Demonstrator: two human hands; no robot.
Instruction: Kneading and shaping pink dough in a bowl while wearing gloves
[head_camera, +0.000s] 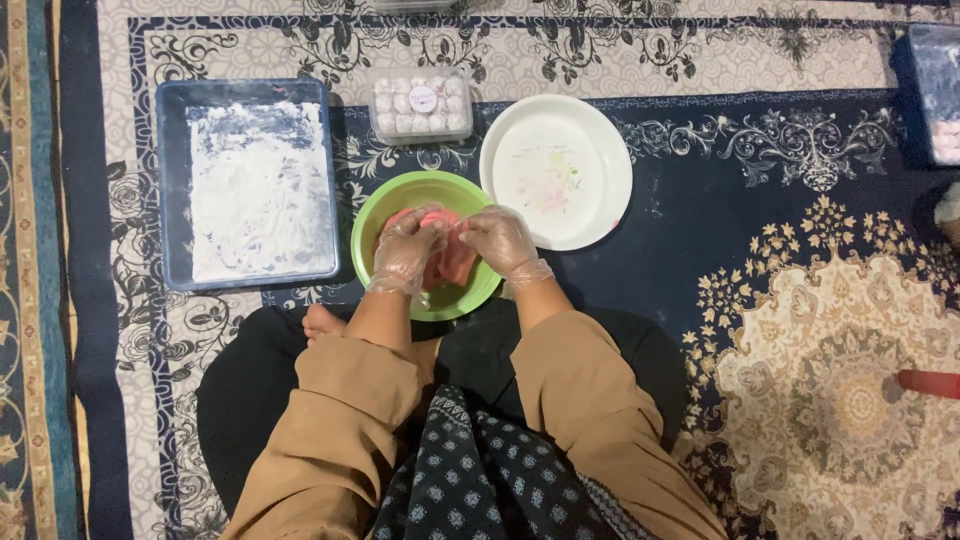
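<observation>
- Patterned navy-and-cream woven carpet (760, 230) serves as the work surface; person sits on it, knees drawn in.
- Soft pink dough lump (450, 262) lies in a round lime-green plastic bowl (400, 195) directly ahead, close enough to work without reaching.
- Left hand (408, 252), in a clear thin glove, pinches the dough's left edge; right hand (498, 240), gloved alike, grips the top. Apparently pulling a piece off, though the fingers hide the join.
- Round white plastic plate (556, 171), faintly stained, touches the bowl's right.
- Blue rectangular tray dusted with white flour (248, 185) sits left.
- Clear lidded box of pale round balls (421, 104) lies behind the bowl.
</observation>
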